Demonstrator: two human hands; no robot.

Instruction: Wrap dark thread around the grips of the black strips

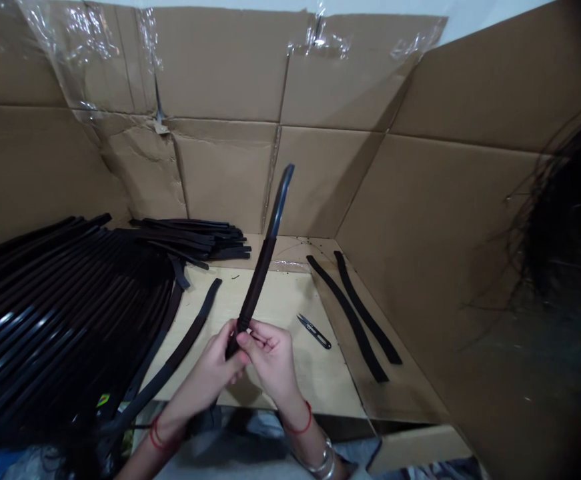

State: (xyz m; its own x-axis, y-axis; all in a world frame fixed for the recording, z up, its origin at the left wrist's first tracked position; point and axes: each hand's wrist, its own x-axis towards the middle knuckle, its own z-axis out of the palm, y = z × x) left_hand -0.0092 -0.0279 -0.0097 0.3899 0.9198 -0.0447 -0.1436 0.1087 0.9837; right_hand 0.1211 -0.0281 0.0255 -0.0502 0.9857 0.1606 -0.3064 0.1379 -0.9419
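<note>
Both of my hands grip the near end of one long black strap (264, 257). The strap rises up and away toward the cardboard back wall, its glossy tip in the air. My left hand (216, 369) is wrapped round the strap's lower end from the left. My right hand (270, 357) pinches the same end from the right, thumb and fingers pressed on it. Red thread bands sit on both wrists, and metal bangles on the right one.
A big pile of black straps (55, 307) fills the left, with a smaller stack (195, 239) at the back. One loose strap (180, 350) lies by my left hand. Small thread snips (314, 331) and two straps (363, 317) lie to the right. Cardboard walls (470, 200) enclose the table.
</note>
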